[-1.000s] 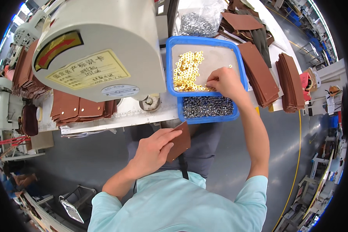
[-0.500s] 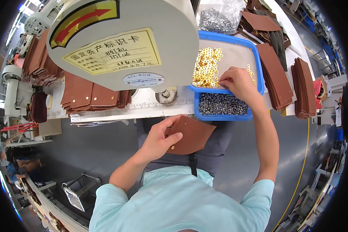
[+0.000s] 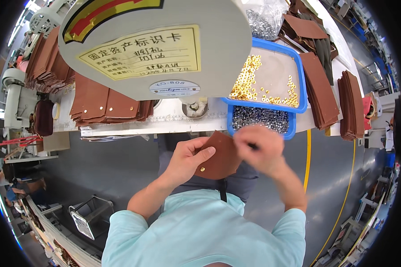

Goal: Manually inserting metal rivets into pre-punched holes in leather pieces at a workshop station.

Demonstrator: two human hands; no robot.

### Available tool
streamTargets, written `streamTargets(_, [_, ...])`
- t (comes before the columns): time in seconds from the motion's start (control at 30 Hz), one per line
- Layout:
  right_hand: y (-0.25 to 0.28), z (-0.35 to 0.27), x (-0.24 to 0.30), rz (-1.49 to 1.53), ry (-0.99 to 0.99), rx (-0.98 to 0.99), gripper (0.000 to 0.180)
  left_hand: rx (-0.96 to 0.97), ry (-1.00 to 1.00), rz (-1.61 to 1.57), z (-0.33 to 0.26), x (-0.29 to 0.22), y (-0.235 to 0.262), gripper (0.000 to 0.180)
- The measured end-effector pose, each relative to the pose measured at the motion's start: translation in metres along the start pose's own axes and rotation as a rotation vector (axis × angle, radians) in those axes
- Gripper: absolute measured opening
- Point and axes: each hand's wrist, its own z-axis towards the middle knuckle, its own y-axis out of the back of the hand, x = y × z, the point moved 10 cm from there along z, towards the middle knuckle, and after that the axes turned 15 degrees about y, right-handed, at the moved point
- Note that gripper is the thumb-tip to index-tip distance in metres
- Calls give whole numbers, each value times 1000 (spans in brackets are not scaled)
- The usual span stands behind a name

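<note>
A person in a light blue shirt, seen from above, works at a white counter [image 3: 165, 127] with both hands held just in front of its near edge.

The left hand [image 3: 188, 159] pinches a rounded brown leather piece [image 3: 220, 156] between thumb and fingers, its grip closed on the left edge. A small gold stud sits near the lower left corner of the leather. The right hand [image 3: 259, 149] is blurred, touching or overlapping the right edge of the same piece; its fingers are curled, and I cannot tell whether its grip holds anything.

Just beyond the hands, on the counter, sits a blue plastic tray [image 3: 299, 84] with two compartments. The larger, far compartment has a pale floor with small gold eyelets [image 3: 246, 82] heaped along its left side and strung in a thin line along its near edge. The narrow near compartment is filled with small dark silver metal parts [image 3: 259, 119].

A clear bag of more silver parts [image 3: 259, 27] lies behind the tray. Stacks of brown leather panels [image 3: 106, 106] rest on the counter to the left, and further stacks [image 3: 320, 91] stand to the right of the tray. A large pale machine head [image 3: 165, 49] with a yellow label overhangs the centre of the counter.
</note>
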Motion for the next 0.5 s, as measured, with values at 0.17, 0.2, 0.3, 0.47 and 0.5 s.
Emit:
streamTargets(0.17, [-16, -28, 12, -26, -36, -84, 17, 52, -30, 49, 3, 1, -15, 31])
streamTargets(0.2, [-17, -29, 14, -30, -38, -84, 17, 56, -29, 50, 3, 2, -15, 31])
streamTargets(0.3, [-15, -37, 7, 1, -134, -118, 16, 68, 26, 90, 5, 11, -18, 30])
streamTargets(0.47, [-24, -62, -20, 455, -552, -269, 15, 13, -114, 383, -2, 4, -24, 29])
streamTargets(0.5, [-23, -64, -18, 452, -550, -267, 15, 14, -117, 380, -5, 3, -25, 29])
